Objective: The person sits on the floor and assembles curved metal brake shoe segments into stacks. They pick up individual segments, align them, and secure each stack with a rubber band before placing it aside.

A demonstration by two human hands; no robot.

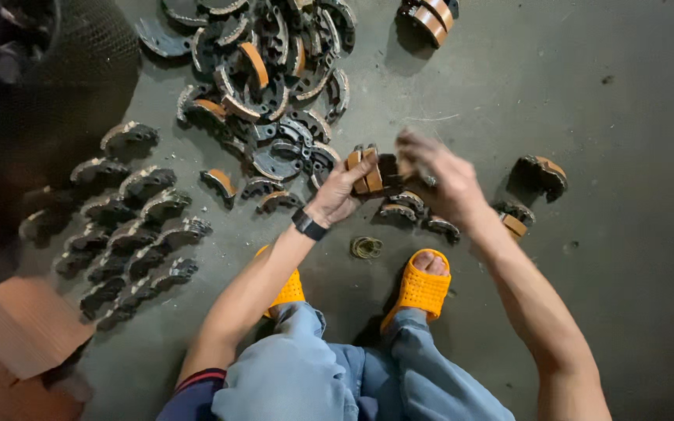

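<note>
My left hand grips a small stack of curved brake shoes with orange-brown lining, held above the dark floor. A black watch is on that wrist. My right hand is blurred, its fingers on the right side of the same stack. Below the hands lie a few loose shoes and a small bundle of rubber bands. My feet wear orange slippers.
A big loose pile of brake shoes lies ahead. Rows of bundled shoes stand at left, near a dark sack and a cardboard box. More shoes sit at right and at top.
</note>
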